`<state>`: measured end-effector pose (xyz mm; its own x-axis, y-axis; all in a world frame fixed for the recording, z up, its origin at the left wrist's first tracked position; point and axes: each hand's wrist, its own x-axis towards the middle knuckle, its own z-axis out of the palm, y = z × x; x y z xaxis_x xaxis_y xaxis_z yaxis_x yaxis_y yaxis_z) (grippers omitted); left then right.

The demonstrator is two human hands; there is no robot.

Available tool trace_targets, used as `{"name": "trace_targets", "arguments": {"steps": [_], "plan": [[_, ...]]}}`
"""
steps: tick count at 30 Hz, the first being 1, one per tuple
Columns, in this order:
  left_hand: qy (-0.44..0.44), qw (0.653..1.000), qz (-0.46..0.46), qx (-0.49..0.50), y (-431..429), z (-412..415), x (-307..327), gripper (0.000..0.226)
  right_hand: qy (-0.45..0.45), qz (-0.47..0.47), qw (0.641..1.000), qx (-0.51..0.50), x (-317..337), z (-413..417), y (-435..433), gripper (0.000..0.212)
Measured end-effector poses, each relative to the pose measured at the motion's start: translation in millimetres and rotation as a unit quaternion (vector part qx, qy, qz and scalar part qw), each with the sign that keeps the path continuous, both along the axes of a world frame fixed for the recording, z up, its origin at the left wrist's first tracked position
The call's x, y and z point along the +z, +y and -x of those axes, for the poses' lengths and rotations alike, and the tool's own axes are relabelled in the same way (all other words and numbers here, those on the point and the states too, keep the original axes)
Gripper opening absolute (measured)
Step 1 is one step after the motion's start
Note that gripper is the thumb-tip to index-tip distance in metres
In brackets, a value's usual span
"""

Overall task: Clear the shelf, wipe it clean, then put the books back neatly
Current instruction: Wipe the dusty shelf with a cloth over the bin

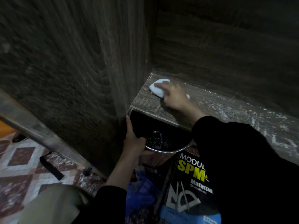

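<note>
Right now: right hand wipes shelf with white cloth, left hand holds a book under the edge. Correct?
No. Head view shows the left hand holding a metal bowl under the edge, not a book. The right hand, white cloth and shelf are as stated.

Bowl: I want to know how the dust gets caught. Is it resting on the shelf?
No, the left hand holds the bowl below the front edge of the shelf, at its left corner.

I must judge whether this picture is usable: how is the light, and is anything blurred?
Head view: dim overall, corners nearly black; the right hand on the white cloth is motion-blurred; bright speckles glint on the shelf; the book cover reads fairly sharp.
</note>
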<state>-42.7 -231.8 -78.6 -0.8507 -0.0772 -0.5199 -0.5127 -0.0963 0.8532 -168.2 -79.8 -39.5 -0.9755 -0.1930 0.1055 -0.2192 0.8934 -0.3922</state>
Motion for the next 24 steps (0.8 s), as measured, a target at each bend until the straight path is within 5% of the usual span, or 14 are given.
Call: {"name": "trace_targets", "arguments": {"steps": [3,8,11,14,17,20,24], "plan": [[0.003,1.000,0.005,0.004,2.0,1.4,-1.4,0.097,0.013,-0.100,0.995,0.008,-18.3,-32.6,-14.2,0.058],[0.009,1.000,0.011,0.006,6.2,-0.1,-2.4,0.095,0.090,-0.022,0.989,0.112,-28.6,-93.4,9.0,0.055],[0.009,1.000,0.000,0.006,9.7,-0.8,-2.9,0.098,0.118,0.050,0.992,-0.008,-23.1,-92.4,49.3,0.054],[0.011,1.000,-0.004,0.009,13.8,-1.9,-5.4,0.099,0.117,0.022,0.978,-0.170,-21.0,-89.4,70.9,0.054],[0.021,1.000,0.001,0.010,20.1,-2.8,-6.4,0.097,0.070,-0.095,0.982,-0.150,-26.8,-103.1,43.4,0.050],[0.023,1.000,0.007,0.010,27.7,-3.9,-5.2,0.095,0.055,-0.115,0.990,-0.061,-23.2,-110.3,12.7,0.055],[0.041,0.999,0.020,0.003,32.8,-5.0,-7.9,0.100,0.040,0.077,0.996,-0.001,-9.2,-111.7,7.8,0.051]]}}
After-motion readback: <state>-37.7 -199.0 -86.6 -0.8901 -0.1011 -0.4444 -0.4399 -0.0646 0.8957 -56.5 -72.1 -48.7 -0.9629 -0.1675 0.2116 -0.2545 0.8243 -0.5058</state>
